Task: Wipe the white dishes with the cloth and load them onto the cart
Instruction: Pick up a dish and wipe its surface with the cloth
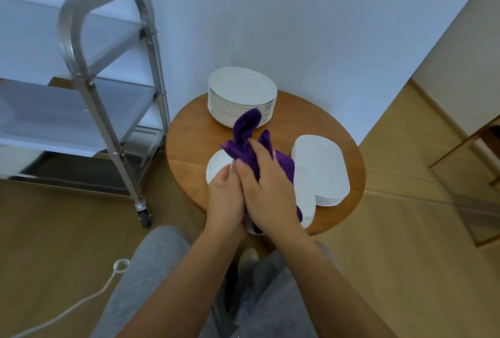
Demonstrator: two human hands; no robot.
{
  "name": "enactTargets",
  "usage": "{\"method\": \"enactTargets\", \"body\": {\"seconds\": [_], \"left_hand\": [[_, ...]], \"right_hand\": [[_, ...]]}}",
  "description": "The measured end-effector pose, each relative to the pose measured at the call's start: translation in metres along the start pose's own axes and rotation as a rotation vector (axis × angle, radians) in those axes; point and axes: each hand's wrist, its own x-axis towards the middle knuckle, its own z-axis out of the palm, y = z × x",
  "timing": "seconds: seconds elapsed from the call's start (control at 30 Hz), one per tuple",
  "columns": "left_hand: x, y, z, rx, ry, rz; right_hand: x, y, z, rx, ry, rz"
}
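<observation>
While the right hand [266, 188] clutches the purple cloth [244, 138] against a white dish [216, 167] gripped by the left hand [226, 199] at the round desk's [189, 132] 6 o'clock edge, a loosened grip could drop it; the cart [89, 85] stands at 9 o'clock.

Three groups of white dishes on one round table [189, 132]: round plate stack [242, 94] at far edge (about eleven), oblong plate stack [322, 167] right edge, near-edge dishes [216, 167] mostly hidden; one purple cloth [243, 142], one cart [89, 88].
</observation>
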Motion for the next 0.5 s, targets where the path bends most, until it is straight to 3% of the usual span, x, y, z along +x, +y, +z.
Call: {"method": "enactTargets", "body": {"seconds": [0.17,0.27,0.5], "left_hand": [[0.007,0.019,-0.010,-0.106,0.129,0.028],[0.010,0.026,-0.015,-0.222,0.137,-0.039],[-0.003,0.027,-0.025,-0.001,-0.007,0.123]], "right_hand": [[-0.022,-0.001,0.007,-0.129,0.010,-0.095],[-0.033,0.012,0.006,-0.023,0.039,-0.182],[-0.007,0.058,-0.027,0.241,0.101,0.171]]}}
